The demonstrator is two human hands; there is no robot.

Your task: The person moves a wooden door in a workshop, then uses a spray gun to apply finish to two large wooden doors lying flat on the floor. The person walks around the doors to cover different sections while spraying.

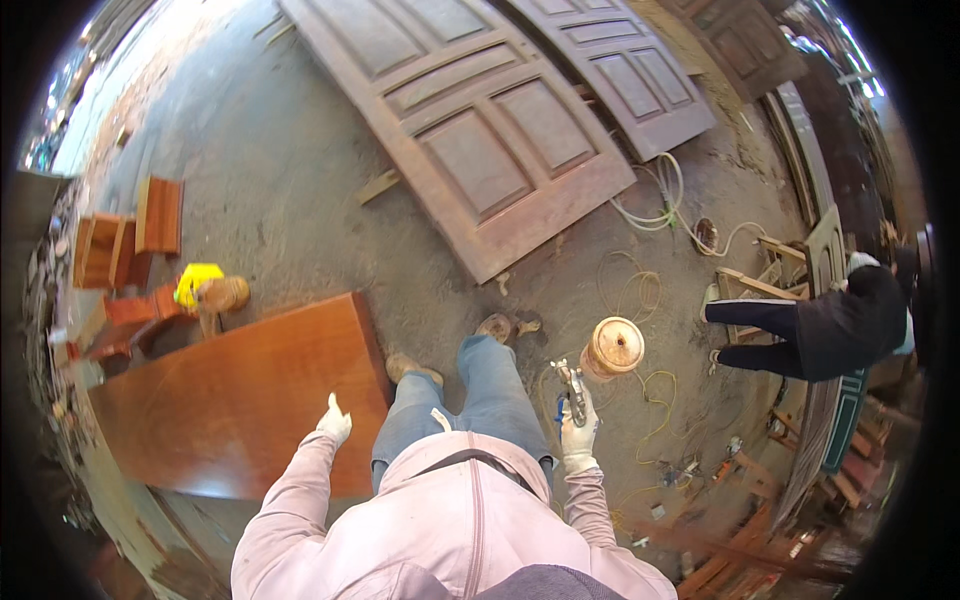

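Observation:
My right hand (pixel 578 432), in a white glove, is closed around the grip of a metal spray gun (pixel 573 388). Just beyond the gun stands a round, paint-stained bucket (pixel 613 347) with a dark spot in the middle of its top. My left hand (pixel 336 420), also gloved, is empty, with at least one finger stretched out. It hovers over or rests at the right part of a glossy reddish-brown wooden panel (pixel 240 400); whether it touches the surface I cannot tell.
Large brown panelled doors (pixel 470 150) lie ahead. Small wooden pieces (pixel 158 215) and a yellow container (pixel 198 283) stand beyond the panel at left. Pale hoses (pixel 655 200) and a thin yellow hose (pixel 660 400) cross the floor. At right, another person (pixel 835 325) bends over beside wooden frames.

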